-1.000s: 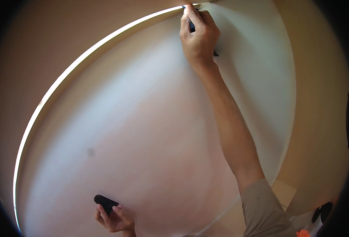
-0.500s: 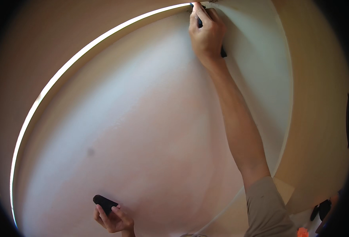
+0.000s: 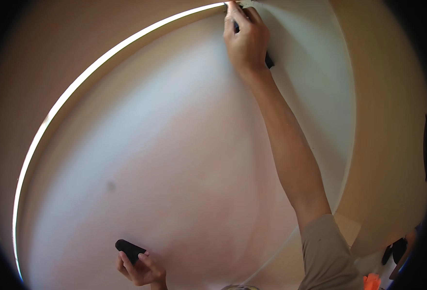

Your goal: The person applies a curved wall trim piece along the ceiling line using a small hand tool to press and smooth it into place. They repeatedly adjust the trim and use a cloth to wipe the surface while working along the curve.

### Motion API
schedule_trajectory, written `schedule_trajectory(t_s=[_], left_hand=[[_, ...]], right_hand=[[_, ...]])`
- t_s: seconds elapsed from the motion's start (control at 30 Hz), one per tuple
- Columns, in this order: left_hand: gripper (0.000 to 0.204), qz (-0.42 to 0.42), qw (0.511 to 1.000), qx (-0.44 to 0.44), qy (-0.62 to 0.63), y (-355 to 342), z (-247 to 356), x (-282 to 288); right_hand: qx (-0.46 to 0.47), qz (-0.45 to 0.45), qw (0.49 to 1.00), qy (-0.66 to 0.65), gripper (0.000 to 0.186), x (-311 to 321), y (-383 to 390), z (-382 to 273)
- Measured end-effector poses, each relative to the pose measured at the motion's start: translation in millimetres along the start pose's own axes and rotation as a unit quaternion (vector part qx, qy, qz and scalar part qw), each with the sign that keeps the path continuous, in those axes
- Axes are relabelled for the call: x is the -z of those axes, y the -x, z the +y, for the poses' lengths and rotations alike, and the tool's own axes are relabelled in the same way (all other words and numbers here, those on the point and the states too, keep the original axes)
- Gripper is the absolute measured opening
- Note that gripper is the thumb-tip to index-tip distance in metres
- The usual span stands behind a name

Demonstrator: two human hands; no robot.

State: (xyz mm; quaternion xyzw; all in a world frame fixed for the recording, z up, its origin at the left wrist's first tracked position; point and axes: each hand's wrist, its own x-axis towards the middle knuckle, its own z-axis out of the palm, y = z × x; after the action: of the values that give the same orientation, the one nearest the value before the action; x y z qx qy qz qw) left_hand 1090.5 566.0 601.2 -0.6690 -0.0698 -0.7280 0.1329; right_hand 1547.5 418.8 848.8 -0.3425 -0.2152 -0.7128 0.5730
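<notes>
My right hand [image 3: 246,42] reaches far up and is closed around a dark tool with a black handle [image 3: 270,60]. The tool's other end is at the tip of my fingers, by the upper end of a lit strip [image 3: 80,83]; its kind is hidden by my hand. Low on the left, my left hand [image 3: 143,271] grips a black oblong object [image 3: 130,250] with a rounded end between thumb and fingers. Behind both hands spreads a smooth pale wall surface [image 3: 184,164], with a faint grey spot left of the middle.
A brown surface [image 3: 39,63] lies beyond the strip. To the right, a tan panel [image 3: 387,121] meets the pale surface along a curved edge. At the lower right are an orange thing [image 3: 371,282] and dark objects [image 3: 396,251], too small to make out.
My right hand has shifted slightly left with the tool, along the strip's upper end. My left hand and the black object have hardly moved.
</notes>
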Motion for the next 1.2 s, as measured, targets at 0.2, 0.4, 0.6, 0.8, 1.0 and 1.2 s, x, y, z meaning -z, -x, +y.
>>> schedule_trajectory(t_s=[0.2,0.4,0.6,0.8,1.0,1.2], left_hand=[[0.048,-0.004,1.000,-0.002,0.005,-2,5,-2],[0.049,-0.015,1.000,-0.012,-0.003,-5,2,3],[0.048,-0.027,1.000,-0.015,0.004,-6,3,2],[0.047,-0.039,0.999,-0.030,0.018,-11,7,-3],[0.046,-0.047,0.998,-0.033,0.008,-16,10,0],[0.046,-0.053,0.998,-0.032,0.011,-15,7,2]], right_hand=[[-0.026,0.034,0.999,-0.006,0.017,-10,3,2],[0.010,0.059,0.997,0.044,0.019,-8,-7,4],[0.022,-0.007,0.998,-0.065,0.026,0,-3,-38],[0.039,0.053,0.998,-0.021,0.025,-6,-5,-26],[-0.013,0.022,0.999,-0.026,0.026,-5,-2,-39],[-0.001,0.031,0.998,-0.054,0.027,-4,-5,-40]])
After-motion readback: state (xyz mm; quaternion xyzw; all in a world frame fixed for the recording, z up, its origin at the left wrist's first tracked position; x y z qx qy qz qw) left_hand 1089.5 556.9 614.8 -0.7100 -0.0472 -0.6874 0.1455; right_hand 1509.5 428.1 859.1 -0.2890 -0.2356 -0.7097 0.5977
